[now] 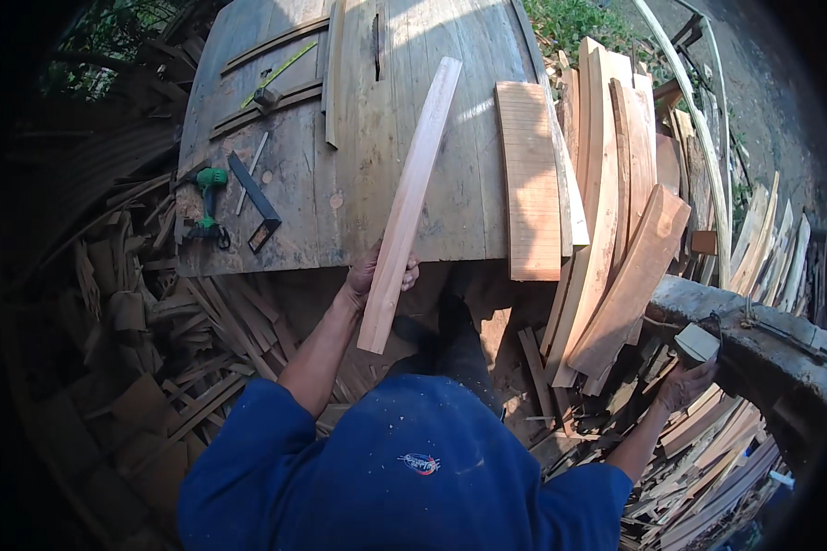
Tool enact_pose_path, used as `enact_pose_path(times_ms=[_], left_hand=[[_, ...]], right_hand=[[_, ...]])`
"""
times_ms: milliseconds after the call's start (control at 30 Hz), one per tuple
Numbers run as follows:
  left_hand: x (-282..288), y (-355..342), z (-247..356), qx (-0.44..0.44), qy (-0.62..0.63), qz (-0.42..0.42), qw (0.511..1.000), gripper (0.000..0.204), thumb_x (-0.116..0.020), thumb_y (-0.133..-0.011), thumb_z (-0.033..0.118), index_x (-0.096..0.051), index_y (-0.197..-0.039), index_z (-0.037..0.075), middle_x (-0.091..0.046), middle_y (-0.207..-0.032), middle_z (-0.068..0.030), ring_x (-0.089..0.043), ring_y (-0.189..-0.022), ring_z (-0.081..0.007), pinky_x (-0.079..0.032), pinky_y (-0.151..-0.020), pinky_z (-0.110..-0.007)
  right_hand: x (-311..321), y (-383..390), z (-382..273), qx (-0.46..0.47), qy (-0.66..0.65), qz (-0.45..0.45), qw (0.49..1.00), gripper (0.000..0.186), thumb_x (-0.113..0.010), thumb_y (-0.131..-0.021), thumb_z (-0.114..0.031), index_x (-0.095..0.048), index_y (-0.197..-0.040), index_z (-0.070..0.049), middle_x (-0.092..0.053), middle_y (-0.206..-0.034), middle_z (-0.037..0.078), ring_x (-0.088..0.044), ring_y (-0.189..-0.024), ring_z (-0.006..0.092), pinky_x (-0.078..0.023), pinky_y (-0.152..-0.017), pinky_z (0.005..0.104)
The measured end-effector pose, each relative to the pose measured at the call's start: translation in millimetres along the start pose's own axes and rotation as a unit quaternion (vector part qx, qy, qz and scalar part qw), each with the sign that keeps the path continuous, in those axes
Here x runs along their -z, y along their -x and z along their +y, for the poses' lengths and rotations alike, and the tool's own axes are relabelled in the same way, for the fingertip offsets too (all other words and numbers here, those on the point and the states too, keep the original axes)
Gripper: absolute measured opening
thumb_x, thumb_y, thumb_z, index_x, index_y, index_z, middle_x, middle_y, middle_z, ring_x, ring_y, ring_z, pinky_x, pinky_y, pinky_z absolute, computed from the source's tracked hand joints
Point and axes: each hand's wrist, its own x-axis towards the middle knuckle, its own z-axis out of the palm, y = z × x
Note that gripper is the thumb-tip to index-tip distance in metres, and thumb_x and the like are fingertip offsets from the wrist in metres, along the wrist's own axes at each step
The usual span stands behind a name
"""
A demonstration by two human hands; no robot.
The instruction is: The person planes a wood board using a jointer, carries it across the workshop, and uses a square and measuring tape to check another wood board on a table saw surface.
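Note:
My left hand (pixel 362 275) is closed round a long, squared wooden strip (pixel 412 197), holding it near its lower end. The strip slants up and to the right, over the near edge of the wooden workbench (pixel 368 184). Far to the right, my right hand (pixel 687 386) grips a small pale wooden block (pixel 697 342) beside a thick, weathered beam (pixel 753 321). Part of that hand's fingers is hidden by the block.
On the bench lie a green cordless drill (pixel 211 197), a dark try square (pixel 254 202), a yellow tape measure (pixel 266 97) and narrow battens (pixel 335 73). A wide board (pixel 529 184) rests at its right edge. Stacked planks (pixel 606 184) lean beyond. Offcuts (pixel 175 340) heap up left and right.

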Motion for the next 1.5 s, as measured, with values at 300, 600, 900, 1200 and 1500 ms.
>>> enact_pose_path(times_ms=[300,600,900,1200,1500], left_hand=[[48.2,65.1,-58.0,0.114,0.21,-0.255,0.937,0.055,-0.054,-0.097,0.056,-0.053,-0.107,0.002,-0.053,-0.079,-0.0076,-0.057,-0.07,-0.0213,-0.052,-0.067,-0.033],[-35.8,146.9,-48.7,0.051,0.385,-0.113,0.915,0.058,-0.042,-0.106,0.042,-0.035,-0.135,-0.008,-0.047,-0.083,-0.0097,-0.054,-0.06,-0.019,-0.048,-0.057,-0.032],[-66.4,128.3,-68.8,-0.044,0.639,-0.054,0.766,0.018,-0.036,-0.106,0.009,-0.033,-0.115,-0.006,-0.058,-0.078,-0.0168,-0.065,-0.058,-0.0276,-0.055,-0.049,-0.036],[-82.7,121.7,-33.0,-0.031,0.632,-0.019,0.774,0.017,-0.038,-0.105,0.009,-0.035,-0.112,-0.005,-0.058,-0.08,-0.0168,-0.065,-0.059,-0.0269,-0.055,-0.049,-0.037],[-93.6,100.8,5.6,-0.023,0.567,-0.008,0.823,0.013,-0.048,-0.099,0.005,-0.044,-0.106,-0.005,-0.056,-0.09,-0.0137,-0.065,-0.073,-0.0247,-0.059,-0.064,-0.036]], right_hand=[[1.1,6.7,5.3,0.003,-0.032,-0.05,0.998,0.079,-0.075,-0.088,-0.027,-0.032,-0.151,-0.005,-0.046,-0.144,0.024,-0.051,-0.13,0.041,-0.048,-0.106,0.0495],[13.5,1.1,-2.8,-0.028,-0.062,-0.098,0.993,0.081,-0.073,-0.084,-0.014,-0.029,-0.152,-0.007,-0.042,-0.146,0.026,-0.048,-0.129,0.0471,-0.045,-0.107,0.0533],[-5.0,6.9,20.7,-0.015,-0.098,-0.135,0.986,0.09,-0.07,-0.08,-0.007,-0.021,-0.156,-0.007,-0.036,-0.148,0.025,-0.04,-0.136,0.0435,-0.039,-0.113,0.0522],[-19.4,7.2,41.1,-0.02,-0.104,-0.123,0.987,0.085,-0.058,-0.084,-0.013,-0.018,-0.159,-0.019,-0.037,-0.151,0.022,-0.045,-0.129,0.052,-0.044,-0.107,0.0552],[61.1,7.6,-80.2,-0.142,-0.028,-0.172,0.974,0.082,-0.066,-0.087,-0.023,-0.025,-0.155,-0.001,-0.031,-0.156,0.029,-0.044,-0.131,0.0561,-0.047,-0.107,0.0547]])
